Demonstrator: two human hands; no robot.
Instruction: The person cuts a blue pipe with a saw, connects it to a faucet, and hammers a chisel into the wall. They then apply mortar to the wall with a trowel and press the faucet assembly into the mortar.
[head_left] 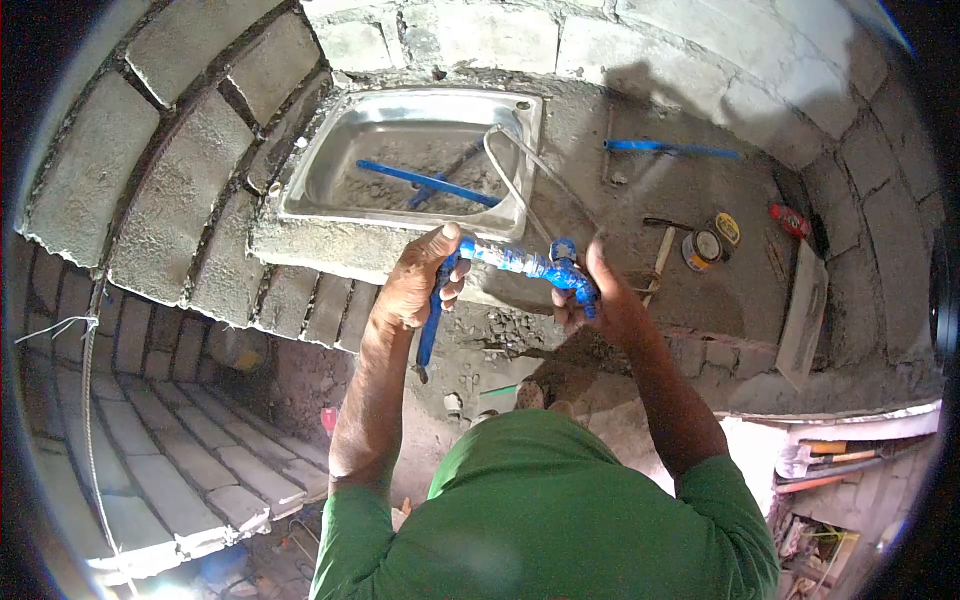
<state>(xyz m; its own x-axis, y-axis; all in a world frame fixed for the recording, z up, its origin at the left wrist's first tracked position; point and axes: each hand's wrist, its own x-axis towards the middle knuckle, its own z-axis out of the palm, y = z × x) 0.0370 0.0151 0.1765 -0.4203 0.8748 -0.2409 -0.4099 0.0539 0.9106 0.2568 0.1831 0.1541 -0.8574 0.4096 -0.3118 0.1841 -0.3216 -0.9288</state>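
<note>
A blue pipe assembly (pixel 510 261) with whitish smears along its middle is held up in front of the counter, below the sink. My left hand (pixel 425 275) is closed around its left end, where a blue length hangs downward. At the other end, my right hand (pixel 603 295) grips the blue fittings. Behind them is a metal sink (pixel 340 112), with a blue pipe (pixel 430 184) lying across it and another blue piece partly in shadow. A pale looped hose (pixel 515 180) reaches over the sink's right side.
On the counter (pixel 580 110) lie a blue pipe (pixel 670 149), a hammer (pixel 660 262), a small tin (pixel 702 249), a yellow round lid (pixel 727 228), a red-handled tool (pixel 790 220) and a long flat board (pixel 803 315). Block walls surround it. A rope (pixel 90 400) hangs at left.
</note>
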